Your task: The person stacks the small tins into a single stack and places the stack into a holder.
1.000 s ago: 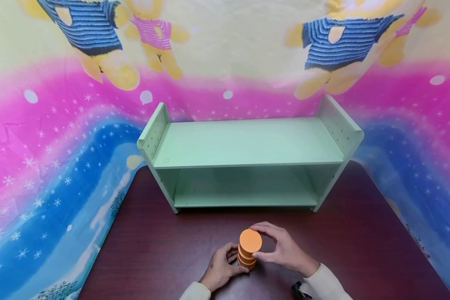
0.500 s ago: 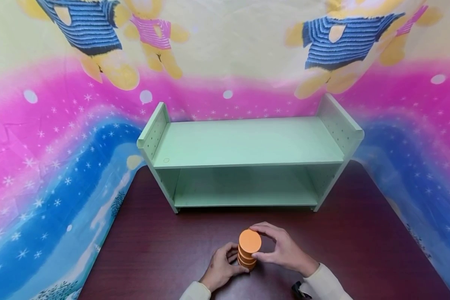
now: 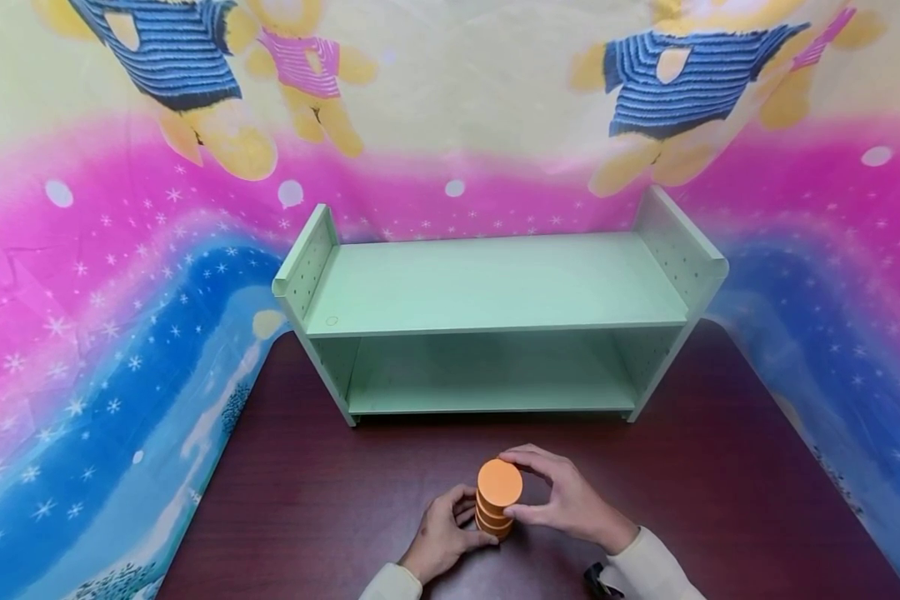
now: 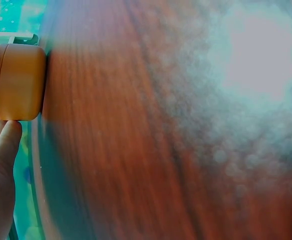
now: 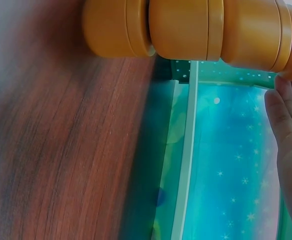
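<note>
A stack of several round orange jars with lids (image 3: 499, 483) stands upright on the table, near its front, in the head view. My left hand (image 3: 444, 535) holds the lowest jar from the left, thumb in front and fingers behind. The right hand (image 3: 570, 502) grips the top jar between thumb and fingers from the right. Seen from the left wrist, the bottom jar (image 4: 20, 82) rests on the tabletop with the fingertips against its side. Turned sideways in the right wrist view, the stacked jars (image 5: 181, 30) sit slightly out of line; the top one is partly cut off.
Behind the stack stands a pale green two-tier shelf (image 3: 495, 283) with raised side panels. The dark red-brown wooden table (image 3: 292, 500) carries it. A printed cloth (image 3: 450, 108) with bears and snowflakes hangs around the back and sides.
</note>
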A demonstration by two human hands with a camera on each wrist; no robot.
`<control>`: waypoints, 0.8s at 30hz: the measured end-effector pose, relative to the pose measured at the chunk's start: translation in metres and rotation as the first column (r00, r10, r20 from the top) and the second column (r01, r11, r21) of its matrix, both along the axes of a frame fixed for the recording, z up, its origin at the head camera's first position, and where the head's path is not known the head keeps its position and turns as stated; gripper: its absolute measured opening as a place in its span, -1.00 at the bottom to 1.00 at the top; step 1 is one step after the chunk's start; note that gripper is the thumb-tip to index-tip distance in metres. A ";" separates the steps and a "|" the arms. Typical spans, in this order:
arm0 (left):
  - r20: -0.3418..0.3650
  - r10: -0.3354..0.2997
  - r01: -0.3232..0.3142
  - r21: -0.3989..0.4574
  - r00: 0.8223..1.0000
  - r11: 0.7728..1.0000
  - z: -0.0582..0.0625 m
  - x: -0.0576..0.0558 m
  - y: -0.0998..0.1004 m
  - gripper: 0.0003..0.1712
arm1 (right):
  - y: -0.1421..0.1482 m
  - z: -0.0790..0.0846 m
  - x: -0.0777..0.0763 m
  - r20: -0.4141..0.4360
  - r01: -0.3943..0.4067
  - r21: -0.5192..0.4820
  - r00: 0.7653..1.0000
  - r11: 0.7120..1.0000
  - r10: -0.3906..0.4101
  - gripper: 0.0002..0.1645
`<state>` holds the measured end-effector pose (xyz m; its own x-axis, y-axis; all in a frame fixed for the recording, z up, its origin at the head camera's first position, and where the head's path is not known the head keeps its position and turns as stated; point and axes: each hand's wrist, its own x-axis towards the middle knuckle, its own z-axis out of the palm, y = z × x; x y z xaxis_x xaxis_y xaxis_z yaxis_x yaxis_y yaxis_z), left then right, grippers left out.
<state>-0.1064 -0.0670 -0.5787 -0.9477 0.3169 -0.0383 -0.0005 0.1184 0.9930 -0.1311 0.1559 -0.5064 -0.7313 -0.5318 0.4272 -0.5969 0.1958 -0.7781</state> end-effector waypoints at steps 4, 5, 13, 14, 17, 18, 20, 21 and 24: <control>0.006 0.003 -0.003 -0.002 1.000 1.000 0.001 0.001 0.000 -0.37 | -0.001 -0.001 0.000 0.005 0.002 0.002 1.000 1.000 -0.002 -0.30; 0.006 0.004 -0.004 -0.003 1.000 1.000 0.001 0.001 0.000 -0.37 | -0.001 -0.001 0.001 0.005 0.002 0.003 1.000 1.000 -0.002 -0.30; -0.003 0.002 -0.002 0.003 1.000 1.000 0.002 0.001 0.000 -0.38 | 0.003 -0.001 0.001 0.057 0.021 0.031 0.998 0.999 -0.023 -0.17; -0.006 0.002 -0.002 0.005 1.000 1.000 0.002 0.001 0.000 -0.38 | 0.004 -0.001 0.001 0.062 0.023 0.035 0.998 0.999 -0.025 -0.17; -0.010 0.003 -0.003 0.011 1.000 1.000 0.002 0.000 0.000 -0.38 | 0.007 -0.002 0.001 0.074 0.032 0.043 0.997 0.999 -0.035 -0.16; -0.010 0.002 -0.002 0.012 1.000 1.000 0.002 0.000 0.000 -0.38 | 0.007 -0.003 0.002 0.072 0.034 0.048 0.997 0.998 -0.038 -0.16; -0.007 0.003 -0.003 0.011 1.000 1.000 0.002 0.000 0.000 -0.38 | 0.009 -0.003 0.002 0.060 0.042 0.057 0.997 0.997 -0.045 -0.16; -0.003 0.003 -0.003 0.008 1.000 1.000 0.002 0.000 0.000 -0.38 | 0.009 -0.004 0.002 0.053 0.045 0.060 0.997 0.997 -0.048 -0.16; 0.004 0.004 -0.004 0.001 1.000 1.000 0.002 0.000 0.001 -0.38 | 0.011 -0.004 0.003 0.026 0.050 0.067 0.998 0.996 -0.052 -0.17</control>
